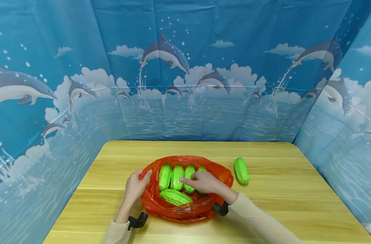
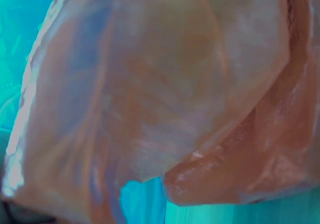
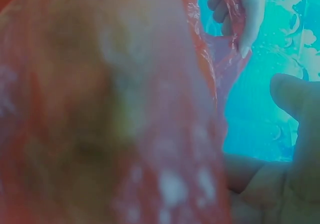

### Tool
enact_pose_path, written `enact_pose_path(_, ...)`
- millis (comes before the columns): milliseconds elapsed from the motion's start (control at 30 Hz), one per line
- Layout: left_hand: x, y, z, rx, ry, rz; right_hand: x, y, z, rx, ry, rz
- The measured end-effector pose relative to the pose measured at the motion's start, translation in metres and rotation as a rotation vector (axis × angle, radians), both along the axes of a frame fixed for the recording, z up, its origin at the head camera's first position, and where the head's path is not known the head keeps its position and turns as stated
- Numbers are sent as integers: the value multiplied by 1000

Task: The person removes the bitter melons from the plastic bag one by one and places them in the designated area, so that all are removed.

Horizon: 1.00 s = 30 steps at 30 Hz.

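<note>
A red plastic bag (image 1: pixel 185 211) lies spread open on the table with several green bitter melons (image 1: pixel 177 178) inside it. Most lie side by side lengthwise, while one bitter melon (image 1: pixel 175 197) lies crosswise at the near side. My left hand (image 1: pixel 136 184) pinches the bag's left rim between thumb and fingers. Over the right part of the bag is my right hand (image 1: pixel 205 182), its thumb stretched left above the melons. It covers the middle of the rightmost melon in the bag; its fingertips are hidden. In the right wrist view, the thumb (image 3: pixel 295 96) stands apart from the blurred bag.
Another bitter melon (image 1: pixel 241 170) lies on the wooden table (image 1: pixel 274 200), right of the bag. A blue dolphin-print curtain (image 1: pixel 185 115) rises behind the table's far edge and along both sides. Each wrist carries a black camera mount (image 1: pixel 138 220).
</note>
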<state>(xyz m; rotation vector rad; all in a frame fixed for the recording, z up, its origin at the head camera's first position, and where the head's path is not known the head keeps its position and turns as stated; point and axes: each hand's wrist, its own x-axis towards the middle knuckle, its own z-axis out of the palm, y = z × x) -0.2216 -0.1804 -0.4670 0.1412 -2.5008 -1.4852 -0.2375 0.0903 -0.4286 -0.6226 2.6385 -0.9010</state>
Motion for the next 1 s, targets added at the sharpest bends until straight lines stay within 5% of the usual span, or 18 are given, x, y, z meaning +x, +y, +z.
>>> enact_pose_path(1000,1,1,-1,-4,5,-11,12,-15,-21,236,48,106)
